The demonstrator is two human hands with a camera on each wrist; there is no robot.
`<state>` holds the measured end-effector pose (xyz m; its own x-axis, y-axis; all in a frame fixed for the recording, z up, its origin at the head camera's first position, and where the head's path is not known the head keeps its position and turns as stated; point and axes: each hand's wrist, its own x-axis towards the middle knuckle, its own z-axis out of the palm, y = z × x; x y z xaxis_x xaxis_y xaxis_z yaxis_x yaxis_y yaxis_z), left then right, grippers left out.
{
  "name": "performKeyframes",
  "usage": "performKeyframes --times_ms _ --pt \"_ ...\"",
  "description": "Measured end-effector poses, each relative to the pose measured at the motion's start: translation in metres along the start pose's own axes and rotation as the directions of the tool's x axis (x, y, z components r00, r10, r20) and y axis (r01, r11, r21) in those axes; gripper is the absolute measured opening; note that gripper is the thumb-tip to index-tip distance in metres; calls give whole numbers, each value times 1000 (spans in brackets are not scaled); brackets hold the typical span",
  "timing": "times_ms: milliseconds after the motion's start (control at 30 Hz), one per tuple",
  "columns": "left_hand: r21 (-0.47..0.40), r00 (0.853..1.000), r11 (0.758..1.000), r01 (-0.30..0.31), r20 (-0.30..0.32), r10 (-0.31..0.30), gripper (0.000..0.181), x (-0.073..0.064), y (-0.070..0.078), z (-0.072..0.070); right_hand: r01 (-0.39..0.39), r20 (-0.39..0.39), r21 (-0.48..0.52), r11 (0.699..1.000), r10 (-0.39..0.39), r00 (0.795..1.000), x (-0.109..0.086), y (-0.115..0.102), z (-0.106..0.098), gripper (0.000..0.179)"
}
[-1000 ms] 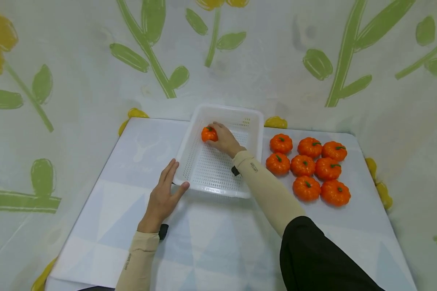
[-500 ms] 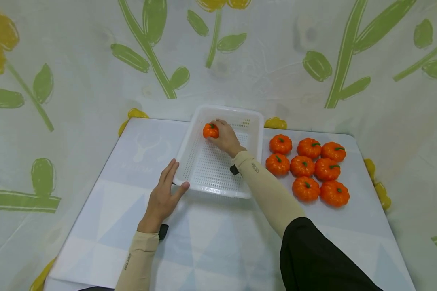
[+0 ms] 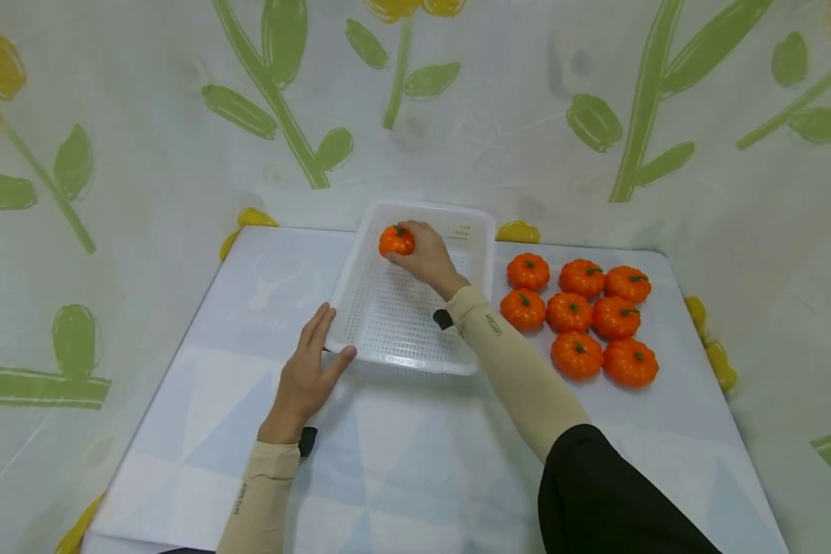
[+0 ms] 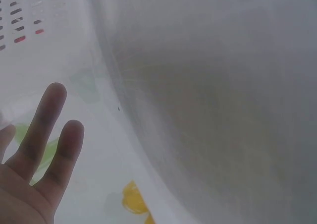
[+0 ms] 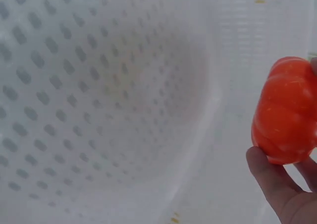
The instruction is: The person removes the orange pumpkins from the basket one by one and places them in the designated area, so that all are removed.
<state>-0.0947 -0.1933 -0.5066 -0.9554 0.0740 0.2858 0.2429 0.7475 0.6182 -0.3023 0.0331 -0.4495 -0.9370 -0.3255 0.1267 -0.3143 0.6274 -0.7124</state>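
My right hand (image 3: pixel 425 252) grips a small orange pumpkin (image 3: pixel 396 241) with a green stem over the far left part of a white plastic basket (image 3: pixel 405 360). In the right wrist view the pumpkin (image 5: pixel 287 110) is held between thumb and fingers, with the perforated basket floor and walls beside it. My left hand (image 3: pixel 307 381) rests at the basket's near left corner, fingers straight along the outside and thumb at the front rim. The left wrist view shows its spread fingers (image 4: pixel 67 149) against the basket's wall.
Several more orange pumpkins (image 3: pixel 570 312) stand in rough rows on the table right of the basket. The table (image 3: pixel 388 462) wears a pale cloth with blue triangles. A curtain (image 3: pixel 498 154) printed with green stems hangs behind it.
The right hand has lifted slightly toward the far side of the basket with the pumpkin. The left hand stays at the corner; the whole view has shifted a little.
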Motion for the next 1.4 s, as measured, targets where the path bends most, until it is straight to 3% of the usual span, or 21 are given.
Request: performKeyframes --times_ms 333,767,1133,1400 --pt "6 1000 1000 3 -8 -3 78 0 -2 -2 63 7 -21 998 -63 998 -21 -29 -34 61" --pt "19 1000 1000 14 -4 -14 78 -2 -1 -3 193 -89 -7 981 -193 977 -61 -33 -71 62" --pt "2 1000 1000 -12 -11 12 77 -2 2 -1 245 -209 14 969 -237 949 -93 -8 -104 62" --pt "8 1000 1000 -15 -15 15 79 -2 3 1 195 -277 -18 981 -192 941 -126 11 -133 64"
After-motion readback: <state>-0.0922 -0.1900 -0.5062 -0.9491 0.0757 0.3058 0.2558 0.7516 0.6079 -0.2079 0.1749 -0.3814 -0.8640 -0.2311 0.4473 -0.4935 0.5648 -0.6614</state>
